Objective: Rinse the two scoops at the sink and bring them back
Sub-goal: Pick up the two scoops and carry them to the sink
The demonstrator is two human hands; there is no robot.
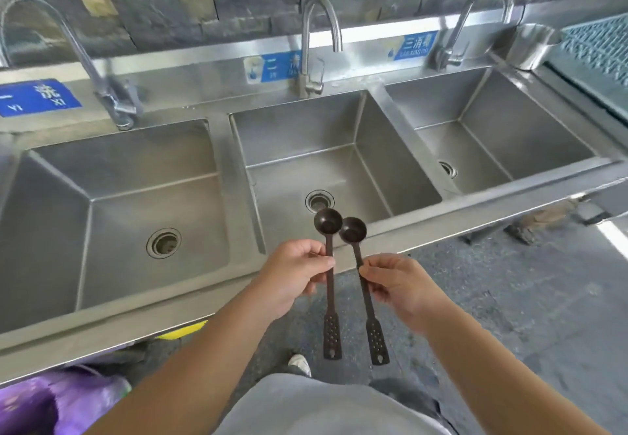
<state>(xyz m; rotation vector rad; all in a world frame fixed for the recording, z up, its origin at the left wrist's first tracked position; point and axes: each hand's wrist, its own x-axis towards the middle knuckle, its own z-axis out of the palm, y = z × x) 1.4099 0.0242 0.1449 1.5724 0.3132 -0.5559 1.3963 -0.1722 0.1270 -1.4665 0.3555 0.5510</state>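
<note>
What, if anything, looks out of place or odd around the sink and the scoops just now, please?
Nothing stands out. The left hand and right hand each pinch one dark long-handled scoop by its stem, bowls up over the middle steel basin. All three basins look dry and no tap is running.

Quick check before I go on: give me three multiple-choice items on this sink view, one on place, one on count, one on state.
1. The two scoop bowls hover over which basin?
A. left
B. middle
C. right

2. How many faucets stand behind the basins?
A. two
B. three
C. four

3. Is water running?
A. yes, from the middle faucet
B. yes, from all faucets
C. no

Answers:
1 B: the left hand and right hand hold the scoops over the middle basin's front edge.
2 B: one faucet per basin.
3 C: no stream shows, and the basins look dry.
</note>
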